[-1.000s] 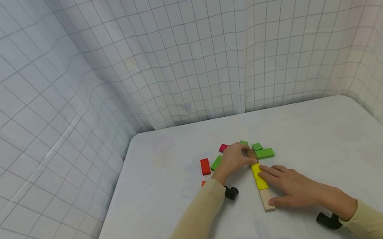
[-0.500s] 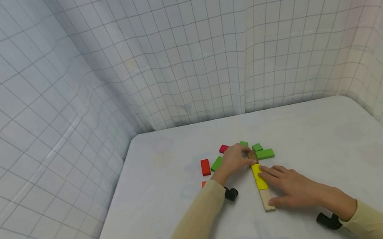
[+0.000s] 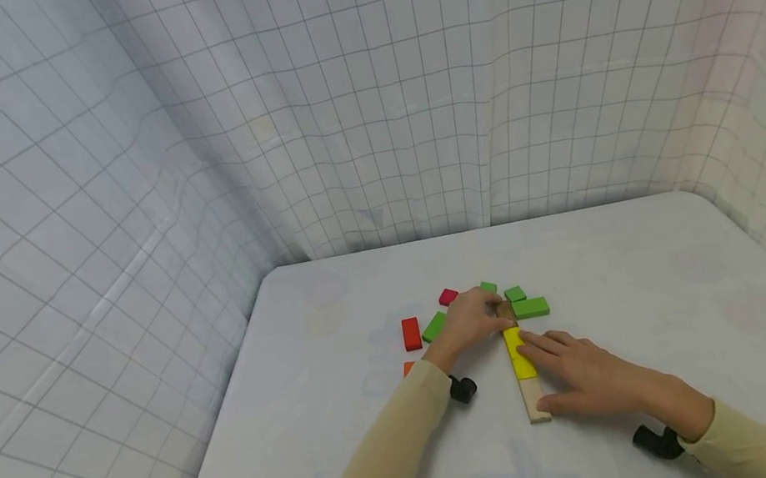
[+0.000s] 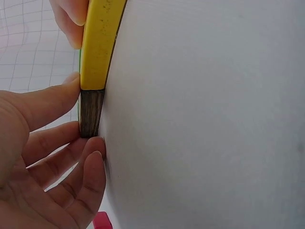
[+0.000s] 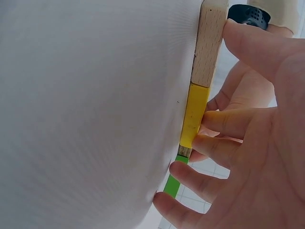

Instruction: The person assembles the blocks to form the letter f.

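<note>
A dark brown wooden block (image 3: pixel 506 314), a yellow block (image 3: pixel 520 355) and a pale wood block (image 3: pixel 532 400) lie end to end in one row on the white table (image 3: pixel 622 258). My left hand (image 3: pixel 468 318) holds the brown block (image 4: pixel 90 113) at the far end. In the left wrist view its thumb is by the yellow-brown joint, with a finger at the other end. My right hand (image 3: pixel 589 378) lies along the row's right side. Its extended fingers touch the yellow block (image 5: pixel 194 114), and its thumb touches the pale block (image 5: pixel 208 43).
Beyond the row are a long green block (image 3: pixel 531 308) and small green blocks, one (image 3: pixel 515 294) near the brown end. Left of it lie a red block (image 3: pixel 411 334), a green block (image 3: pixel 434 326), a crimson block (image 3: pixel 447 296) and a partly hidden orange block (image 3: pixel 408 367). Gridded curtains (image 3: pixel 361 107) surround the table.
</note>
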Demonstrator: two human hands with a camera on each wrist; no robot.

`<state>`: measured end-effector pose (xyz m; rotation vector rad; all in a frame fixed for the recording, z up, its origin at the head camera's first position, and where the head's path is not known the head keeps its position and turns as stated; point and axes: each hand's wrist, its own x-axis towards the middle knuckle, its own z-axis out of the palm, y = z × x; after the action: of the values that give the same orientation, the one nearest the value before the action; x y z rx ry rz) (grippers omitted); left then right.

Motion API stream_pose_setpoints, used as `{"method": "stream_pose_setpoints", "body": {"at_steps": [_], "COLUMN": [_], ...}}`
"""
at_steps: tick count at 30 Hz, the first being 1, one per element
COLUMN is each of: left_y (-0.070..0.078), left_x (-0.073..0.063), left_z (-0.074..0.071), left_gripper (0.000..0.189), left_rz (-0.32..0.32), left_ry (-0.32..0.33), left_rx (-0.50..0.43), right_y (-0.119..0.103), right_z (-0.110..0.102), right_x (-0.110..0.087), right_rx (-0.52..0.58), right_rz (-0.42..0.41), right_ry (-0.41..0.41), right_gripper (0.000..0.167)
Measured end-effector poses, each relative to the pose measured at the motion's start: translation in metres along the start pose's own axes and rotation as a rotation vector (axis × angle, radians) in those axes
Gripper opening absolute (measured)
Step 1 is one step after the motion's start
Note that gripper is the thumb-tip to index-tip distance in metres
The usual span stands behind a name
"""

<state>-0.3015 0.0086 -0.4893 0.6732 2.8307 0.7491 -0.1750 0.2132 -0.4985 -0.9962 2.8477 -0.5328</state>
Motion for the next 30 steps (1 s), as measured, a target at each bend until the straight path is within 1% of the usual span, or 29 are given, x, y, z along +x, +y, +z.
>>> {"method": "stream_pose_setpoints", "body": {"at_steps": [7, 13, 20, 23, 27, 30], "left_y": [0.0, -0.001, -0.005, -0.008, -0.012, -0.016], "left_x": [-0.001, -0.003, -0.008, -0.01, -0.014, -0.017], "left_z": [0.001, -0.001, -0.009, -0.014, -0.022, -0.028], "left_gripper": [0.051, 0.053, 0.055, 0.055, 0.048, 0.042], "left_rz": [0.006, 0.015, 0.035, 0.057, 0.086, 0.09], "left_ry": [0.008, 0.017, 0.019, 0.021, 0.016, 0.005], "left_rx": [0.018, 0.01, -0.047, -0.073, -0.096, -0.113], "right_y": [0.0, 0.0, -0.001, -0.001, 0.0, 0.001], "right_z": [0.0, 0.0, -0.001, -0.001, -0.001, 0.0], "right_x": [0.0, 0.0, 0.0, 0.0, 0.0, 0.001], "right_rx": [-0.014, -0.012, -0.014, -0.015, -0.012, -0.005], "right_rz": [0.015, -0.004, -0.006, -0.003, -0.005, -0.002], "right_ry": [-0.007, 0.002, 0.003, 0.003, 0.002, 0.0], "right_gripper": [0.085, 0.085, 0.085, 0.084, 0.084, 0.085]}}
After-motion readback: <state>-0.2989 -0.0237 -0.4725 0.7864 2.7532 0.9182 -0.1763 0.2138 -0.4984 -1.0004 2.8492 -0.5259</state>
